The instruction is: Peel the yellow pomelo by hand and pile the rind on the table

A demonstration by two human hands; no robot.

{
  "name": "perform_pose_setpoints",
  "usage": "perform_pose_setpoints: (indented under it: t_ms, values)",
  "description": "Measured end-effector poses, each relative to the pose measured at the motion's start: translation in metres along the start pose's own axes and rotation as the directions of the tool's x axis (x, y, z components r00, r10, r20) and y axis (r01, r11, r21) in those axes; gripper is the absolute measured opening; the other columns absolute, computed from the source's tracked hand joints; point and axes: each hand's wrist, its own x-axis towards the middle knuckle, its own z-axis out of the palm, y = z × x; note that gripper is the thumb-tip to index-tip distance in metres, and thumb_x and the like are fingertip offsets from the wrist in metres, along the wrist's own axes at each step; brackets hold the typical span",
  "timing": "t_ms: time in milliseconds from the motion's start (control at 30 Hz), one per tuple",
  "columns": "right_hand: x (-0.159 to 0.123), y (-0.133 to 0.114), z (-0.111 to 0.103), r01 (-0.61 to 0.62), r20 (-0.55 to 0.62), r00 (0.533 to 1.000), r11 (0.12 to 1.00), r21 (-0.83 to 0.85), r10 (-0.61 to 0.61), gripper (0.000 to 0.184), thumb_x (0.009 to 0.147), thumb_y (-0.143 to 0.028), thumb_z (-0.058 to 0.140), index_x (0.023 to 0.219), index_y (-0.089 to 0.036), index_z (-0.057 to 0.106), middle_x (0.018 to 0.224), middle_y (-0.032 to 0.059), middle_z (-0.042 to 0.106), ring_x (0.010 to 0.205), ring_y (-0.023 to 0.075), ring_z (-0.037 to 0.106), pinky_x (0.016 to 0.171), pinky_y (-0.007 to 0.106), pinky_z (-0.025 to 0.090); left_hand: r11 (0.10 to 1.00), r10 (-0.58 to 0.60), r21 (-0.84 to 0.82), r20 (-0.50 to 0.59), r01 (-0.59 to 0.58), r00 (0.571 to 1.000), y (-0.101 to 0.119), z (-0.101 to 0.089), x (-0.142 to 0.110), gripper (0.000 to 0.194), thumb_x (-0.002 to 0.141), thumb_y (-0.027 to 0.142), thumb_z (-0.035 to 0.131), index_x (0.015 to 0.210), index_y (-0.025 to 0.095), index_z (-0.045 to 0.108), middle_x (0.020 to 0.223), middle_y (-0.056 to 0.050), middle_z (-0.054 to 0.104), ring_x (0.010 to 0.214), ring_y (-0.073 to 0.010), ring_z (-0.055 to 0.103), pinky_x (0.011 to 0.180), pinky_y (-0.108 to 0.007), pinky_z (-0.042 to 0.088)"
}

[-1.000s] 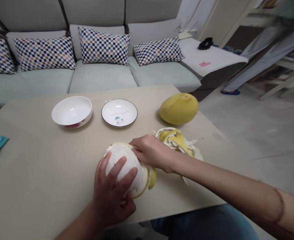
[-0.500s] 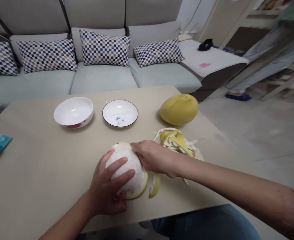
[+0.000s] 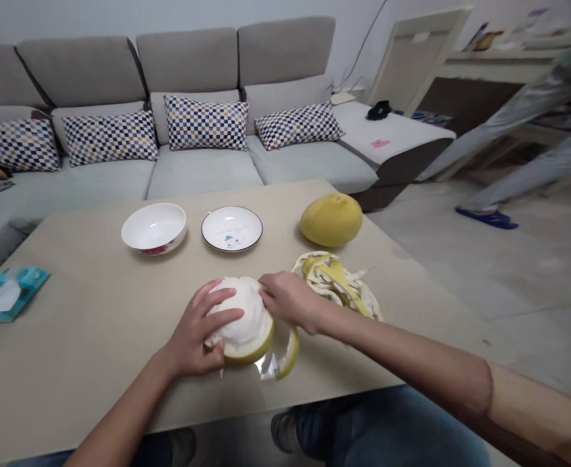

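A partly peeled pomelo (image 3: 244, 312) rests on the table, white pith showing on top and a yellow band of rind low down. My left hand (image 3: 198, 334) grips its left side with fingers spread over the pith. At its upper right edge, my right hand (image 3: 285, 297) has curled fingers pressed on the peel; the fingertips are partly hidden. Below that hand a loose strip of pomelo peel (image 3: 290, 355) curls down to the tabletop. Just beyond lies a heap of peel (image 3: 336, 277), partly covered by my right forearm.
A whole pomelo (image 3: 332, 220) sits at the table's far right. Further left are a white plate (image 3: 231, 228) and a white bowl (image 3: 155, 227). A teal tissue pack (image 3: 13, 295) lies at the left. Behind is a sofa (image 3: 202, 170); another person's leg (image 3: 533, 172) shows at right.
The peel strip hangs longer and farther from the fruit. Both hands stay on the pomelo, which now shows more of its yellow lower rind. My view has tilted up, and the other person's legs have shifted.
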Motion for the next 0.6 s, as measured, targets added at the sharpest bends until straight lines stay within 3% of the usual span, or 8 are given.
perform_pose_setpoints:
  t_ms: [100, 167, 233, 300, 367, 600]
  values:
    - [-0.027, -0.003, 0.007, -0.044, -0.003, 0.999, 0.999, -0.002, 0.044, 0.023, 0.091, -0.021, 0.045, 0.091, -0.013, 0.067, 0.086, 0.0146, 0.074, 0.076, 0.0245, 0.069, 0.063, 0.029, 0.038, 0.993, -0.115, 0.042, 0.056, 0.113, 0.992, 0.028, -0.002, 0.003, 0.042, 0.082, 0.023, 0.052, 0.124, 0.025, 0.053, 0.148, -0.01, 0.04, 0.143, -0.0319, 0.029, 0.113, -0.057, 0.032]
    - [-0.037, -0.003, 0.009, -0.05, 0.02, 0.999, 0.998, 0.035, 0.049, 0.023, 0.091, -0.024, 0.045, 0.096, -0.013, 0.064, 0.093, 0.0152, 0.074, 0.083, 0.026, 0.07, 0.066, 0.03, 0.04, 0.966, -0.221, 0.134, -0.009, 0.22, 0.975, 0.047, 0.004, 0.01, 0.036, 0.08, 0.029, 0.061, 0.115, 0.022, 0.054, 0.141, -0.013, 0.046, 0.139, -0.0348, 0.033, 0.111, -0.059, 0.034]
    - [-0.041, -0.001, 0.009, -0.06, 0.083, 0.995, 0.993, 0.098, 0.052, 0.026, 0.091, -0.028, 0.045, 0.103, -0.013, 0.062, 0.102, 0.0163, 0.072, 0.091, 0.0279, 0.069, 0.07, 0.031, 0.042, 0.932, -0.269, 0.23, -0.071, 0.278, 0.96, 0.058, 0.013, 0.019, 0.05, 0.078, 0.033, 0.066, 0.124, 0.019, 0.051, 0.134, -0.017, 0.051, 0.129, -0.0355, 0.043, 0.107, -0.06, 0.037]
    - [-0.041, 0.002, 0.008, -0.102, 0.181, 0.981, 0.98, 0.172, 0.07, 0.032, 0.09, -0.029, 0.045, 0.113, -0.011, 0.057, 0.105, 0.0176, 0.071, 0.094, 0.0295, 0.069, 0.072, 0.032, 0.043, 0.914, -0.276, 0.295, -0.057, 0.28, 0.96, 0.06, 0.02, 0.027, 0.064, 0.075, 0.038, 0.07, 0.132, 0.02, 0.049, 0.136, -0.018, 0.049, 0.124, -0.0369, 0.047, 0.102, -0.06, 0.041]
    - [-0.04, 0.005, 0.009, -0.129, 0.245, 0.967, 0.96, 0.249, 0.067, 0.038, 0.09, -0.029, 0.044, 0.122, -0.01, 0.051, 0.104, 0.0181, 0.071, 0.092, 0.0296, 0.069, 0.072, 0.032, 0.043, 0.911, -0.267, 0.324, -0.006, 0.254, 0.964, 0.057, 0.023, 0.031, 0.065, 0.072, 0.04, 0.072, 0.132, 0.025, 0.052, 0.139, -0.015, 0.049, 0.124, -0.039, 0.047, 0.099, -0.059, 0.043]
    - [-0.038, 0.022, 0.025, 0.007, 0.176, 0.981, 0.91, 0.414, -0.088, 0.043, 0.087, -0.021, 0.046, 0.128, -0.008, 0.046, 0.103, 0.0169, 0.071, 0.089, 0.0269, 0.067, 0.076, 0.032, 0.045, 0.933, -0.211, 0.298, 0.004, 0.2, 0.978, 0.046, 0.021, 0.03, 0.057, 0.07, 0.038, 0.072, 0.125, 0.026, 0.058, 0.136, -0.013, 0.052, 0.122, -0.0386, 0.048, 0.097, -0.057, 0.044]
